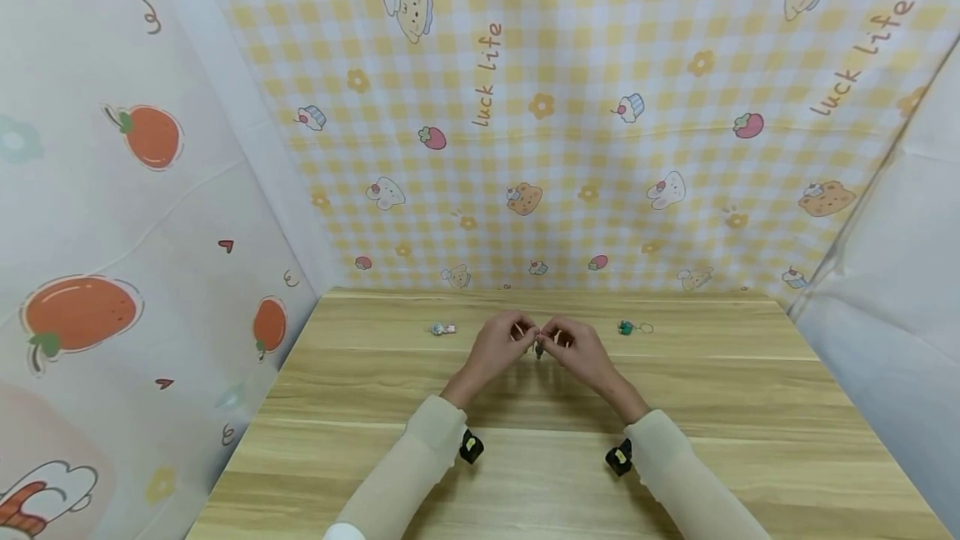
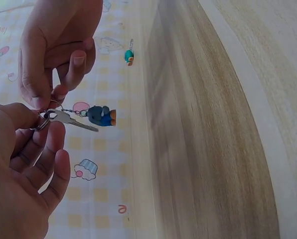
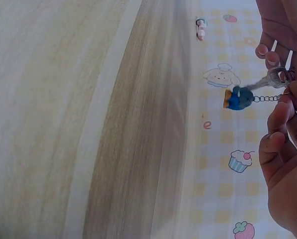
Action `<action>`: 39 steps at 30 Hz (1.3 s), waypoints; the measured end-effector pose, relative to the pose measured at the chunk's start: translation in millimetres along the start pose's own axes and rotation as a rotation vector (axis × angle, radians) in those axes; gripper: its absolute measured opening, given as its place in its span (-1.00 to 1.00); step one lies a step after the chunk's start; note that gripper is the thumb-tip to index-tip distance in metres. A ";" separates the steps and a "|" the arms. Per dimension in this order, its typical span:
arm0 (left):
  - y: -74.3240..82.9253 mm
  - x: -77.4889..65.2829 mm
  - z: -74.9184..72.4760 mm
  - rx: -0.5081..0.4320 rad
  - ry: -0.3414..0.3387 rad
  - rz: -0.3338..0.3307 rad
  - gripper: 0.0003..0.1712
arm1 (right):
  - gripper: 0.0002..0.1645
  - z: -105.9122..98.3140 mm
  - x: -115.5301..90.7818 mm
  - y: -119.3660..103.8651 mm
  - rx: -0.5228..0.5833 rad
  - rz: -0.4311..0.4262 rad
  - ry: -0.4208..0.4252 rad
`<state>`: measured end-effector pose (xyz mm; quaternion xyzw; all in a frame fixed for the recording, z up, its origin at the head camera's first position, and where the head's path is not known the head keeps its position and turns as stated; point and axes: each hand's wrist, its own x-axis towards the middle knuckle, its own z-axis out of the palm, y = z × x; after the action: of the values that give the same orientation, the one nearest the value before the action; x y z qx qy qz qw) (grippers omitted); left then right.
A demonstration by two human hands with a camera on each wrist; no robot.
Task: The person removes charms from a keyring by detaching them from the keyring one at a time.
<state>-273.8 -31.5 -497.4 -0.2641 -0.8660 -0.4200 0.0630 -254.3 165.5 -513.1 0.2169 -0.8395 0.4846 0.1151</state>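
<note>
Above the table, my two hands meet fingertip to fingertip. My left hand pinches a small metal key ring between thumb and finger, and a silver key hangs from it. The thin ring of a keychain is pinched by my right hand. From that ring a short chain carries a small blue-grey figurine with orange feet. In both wrist views the key hangs beside the figurine. Fingers partly cover the spot where the two rings meet, so I cannot tell whether they are linked.
On the wooden table, a pink and pale-blue figurine charm lies left of the hands. A green figurine keychain with a ring lies to the right. A yellow-checked cloth hangs behind; white sheets flank both sides.
</note>
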 end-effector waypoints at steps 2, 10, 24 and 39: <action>0.2 -0.3 -0.6 0.005 0.004 -0.004 -0.87 | -0.89 -0.5 -0.3 0.3 -0.002 -0.006 0.000; -2.3 -0.7 -3.1 -0.006 0.054 -0.023 -0.87 | -0.90 -2.5 -0.3 1.6 0.005 0.008 -0.027; -3.7 -1.2 -4.8 -0.019 0.063 0.000 -0.84 | -0.87 -0.8 2.2 -5.4 0.081 0.104 -0.065; -2.7 -3.2 -8.8 -0.030 0.030 0.025 -0.89 | -0.93 4.5 4.4 -5.0 0.093 0.104 -0.038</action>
<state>-273.4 -40.9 -494.7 -0.2695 -0.8553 -0.4358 0.0772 -255.7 158.4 -509.7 0.1874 -0.8283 0.5242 0.0637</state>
